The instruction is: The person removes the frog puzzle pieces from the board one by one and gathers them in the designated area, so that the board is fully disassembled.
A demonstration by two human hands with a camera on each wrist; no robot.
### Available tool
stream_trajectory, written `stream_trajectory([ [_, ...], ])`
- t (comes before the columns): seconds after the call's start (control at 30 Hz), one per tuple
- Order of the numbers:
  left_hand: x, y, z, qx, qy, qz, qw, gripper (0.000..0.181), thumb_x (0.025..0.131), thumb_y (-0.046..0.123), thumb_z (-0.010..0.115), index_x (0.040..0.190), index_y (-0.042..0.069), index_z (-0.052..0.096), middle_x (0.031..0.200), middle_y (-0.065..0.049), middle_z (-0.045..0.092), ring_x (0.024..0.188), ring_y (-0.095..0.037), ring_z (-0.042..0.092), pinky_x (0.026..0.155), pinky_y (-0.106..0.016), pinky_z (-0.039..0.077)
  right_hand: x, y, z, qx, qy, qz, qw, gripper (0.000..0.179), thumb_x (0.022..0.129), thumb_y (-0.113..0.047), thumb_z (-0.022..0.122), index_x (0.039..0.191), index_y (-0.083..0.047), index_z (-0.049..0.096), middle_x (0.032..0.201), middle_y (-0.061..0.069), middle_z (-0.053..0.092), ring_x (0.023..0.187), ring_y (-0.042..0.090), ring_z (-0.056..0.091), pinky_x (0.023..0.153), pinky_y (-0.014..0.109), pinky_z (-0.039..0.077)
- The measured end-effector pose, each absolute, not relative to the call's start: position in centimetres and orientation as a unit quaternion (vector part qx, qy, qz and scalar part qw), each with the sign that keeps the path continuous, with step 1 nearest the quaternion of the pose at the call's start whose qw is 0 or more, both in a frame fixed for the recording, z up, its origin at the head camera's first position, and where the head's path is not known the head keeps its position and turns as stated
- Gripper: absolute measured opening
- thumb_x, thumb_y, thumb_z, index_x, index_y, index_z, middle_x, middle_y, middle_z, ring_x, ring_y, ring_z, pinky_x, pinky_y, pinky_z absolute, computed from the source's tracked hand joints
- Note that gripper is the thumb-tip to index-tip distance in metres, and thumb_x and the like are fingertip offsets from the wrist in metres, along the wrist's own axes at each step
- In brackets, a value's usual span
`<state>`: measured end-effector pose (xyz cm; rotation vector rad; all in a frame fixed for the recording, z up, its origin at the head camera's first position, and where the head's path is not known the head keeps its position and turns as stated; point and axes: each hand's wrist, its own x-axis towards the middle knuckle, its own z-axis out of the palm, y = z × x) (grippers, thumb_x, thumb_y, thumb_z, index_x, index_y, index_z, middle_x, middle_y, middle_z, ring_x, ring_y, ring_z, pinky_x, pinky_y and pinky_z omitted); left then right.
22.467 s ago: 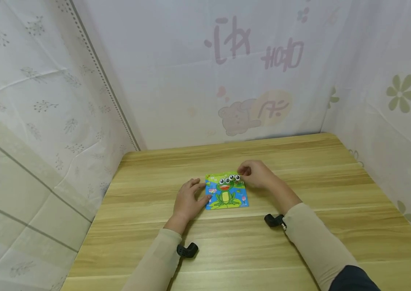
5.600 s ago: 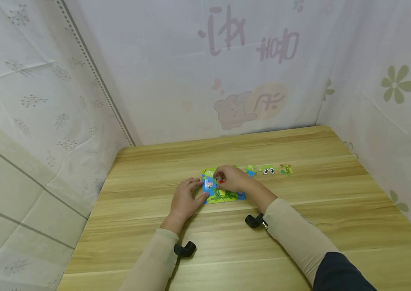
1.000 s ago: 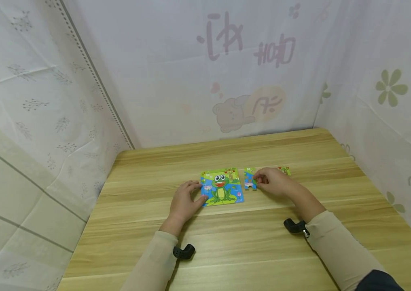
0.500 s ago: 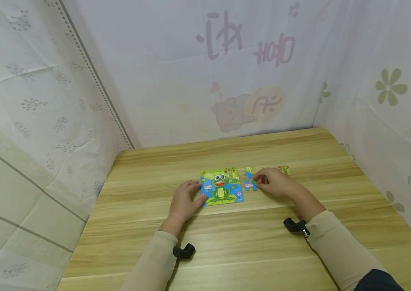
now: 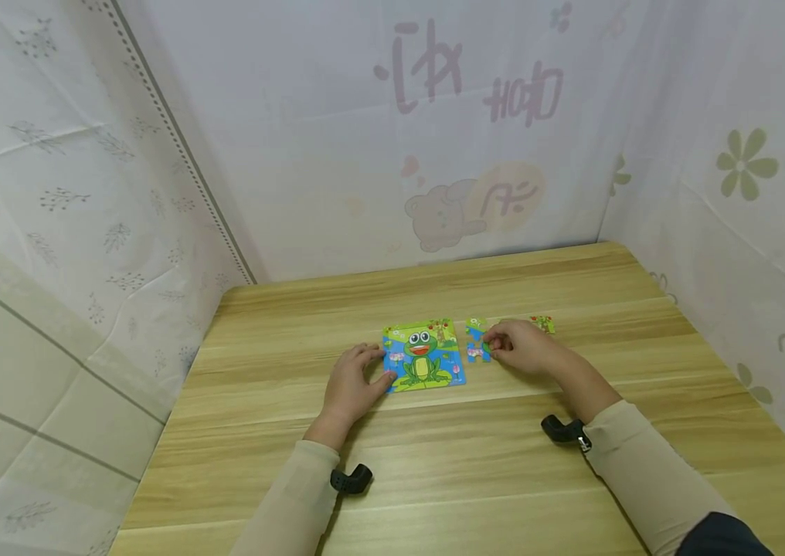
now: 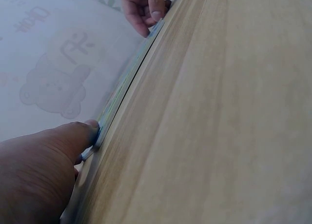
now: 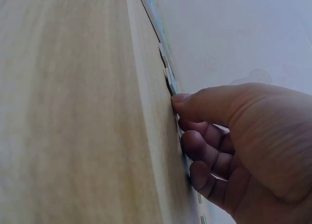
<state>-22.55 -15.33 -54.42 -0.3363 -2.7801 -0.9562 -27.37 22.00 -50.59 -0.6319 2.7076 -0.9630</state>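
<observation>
A square frog picture puzzle (image 5: 423, 357) lies flat near the middle of the table. My left hand (image 5: 351, 390) rests at its left side, thumb on the lower left corner and fingertips by the upper left edge. Just right of the picture, two blue and green puzzle pieces (image 5: 477, 327) lie one below the other. My right hand (image 5: 523, 347) is beside them, thumb and index finger pinching a mostly hidden greenish puzzle piece (image 5: 486, 347) against them. In the right wrist view, the thumb (image 7: 195, 104) presses at a piece's edge, low on the table.
Another puzzle piece with red dots (image 5: 543, 323) shows behind the right hand, which partly covers that row. The wooden table (image 5: 420, 471) meets printed cloth (image 5: 337, 193) at the back and sides. Black wrist cameras (image 5: 352, 480) sit on both sleeves.
Earlier, loose pieces came to lie right of the frog picture, and my right hand shifted from the picture to them. Over the last second both hands have stayed nearly still.
</observation>
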Motion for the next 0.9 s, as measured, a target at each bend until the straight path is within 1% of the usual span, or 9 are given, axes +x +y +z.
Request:
stream_trajectory([
  [0.33,-22.59,-15.32,-54.35,-0.112,-0.937,-0.318,0.088,0.049,0.092,0.044,0.082,0.132,0.017,0.073,0.145,-0.001,0.062,0.143,-0.027,0.048,0.121,-0.049,0.037,-27.52,22.19,-50.86,-0.211,0.91,-0.339,0.109,0.022,0.099,-0.008,0.072,0.121,-0.007,0.073,0.096,-0.002,0.065,0.087,0.016,0.059,0.073,0.031,0.055],
  [0.57,-22.55,-15.32,-54.38,-0.111,-0.938,-0.318,0.086,0.049,0.092,0.044,0.082,0.132,0.018,0.072,0.145,-0.001,0.062,0.143,-0.026,0.048,0.121,-0.048,0.037,-27.56,22.17,-50.89,-0.213,0.911,-0.336,0.106,0.021,0.099,-0.008,0.073,0.121,-0.007,0.073,0.096,-0.002,0.065,0.086,0.016,0.059,0.073,0.031,0.055],
  [0.9,-22.49,-15.34,-54.25,-0.118,-0.936,-0.319,0.092,0.047,0.092,0.041,0.083,0.131,0.016,0.073,0.144,-0.003,0.062,0.142,-0.029,0.049,0.119,-0.05,0.039,-27.58,22.16,-50.86,-0.216,0.912,-0.333,0.103,0.022,0.099,-0.008,0.072,0.121,-0.006,0.073,0.094,-0.002,0.064,0.084,0.016,0.058,0.07,0.03,0.054],
])
